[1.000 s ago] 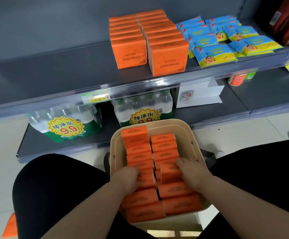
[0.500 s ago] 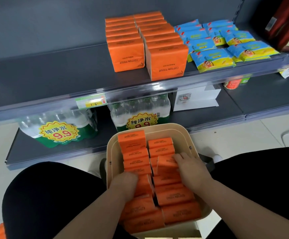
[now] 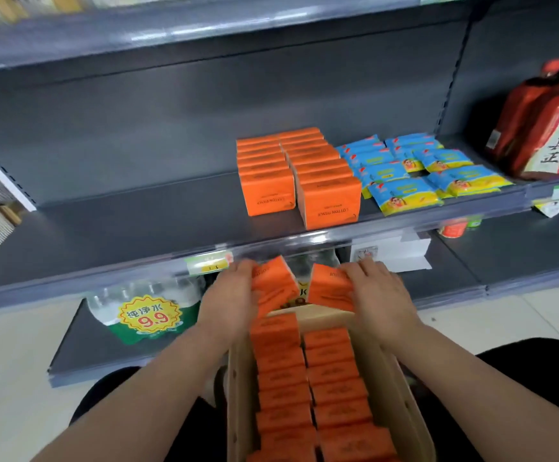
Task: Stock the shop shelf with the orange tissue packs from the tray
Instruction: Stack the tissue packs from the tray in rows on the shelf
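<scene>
**Orange tissue packs: two in hand, the rest in tray and on shelf**

Tray [image 3: 394, 405]: beige, set between the person's knees. It holds orange tissue packs [image 3: 281, 361] standing on edge in two close rows from the near end to the far end.

Left hand [image 3: 231, 295]: above the tray's far left corner. The fingers are curled round a left pack [image 3: 273, 285] and grip it by its left side. The pack is tilted and clear of the rows below.

Right hand [image 3: 378, 291]: above the tray's far right corner. The fingers are curled over the top edge of a right pack [image 3: 329, 288] and grip it, tilted. The two held packs sit near each other without touching, just below the front rail of the shelf [image 3: 138, 221].

Lower shelf: a wrapped pack of water bottles [image 3: 144, 311] with a yellow price sticker to the left of the hands, and a white box [image 3: 391, 251] beyond the right hand.

Shelf, middle: stocked orange packs [image 3: 298, 175] in two rows running front to back, the front pair near the front edge. The left half of the shelf is bare.

Shelf, right of them: blue packets [image 3: 421, 171] in rows. Red bottles [image 3: 545, 128] stand at the right end.
</scene>
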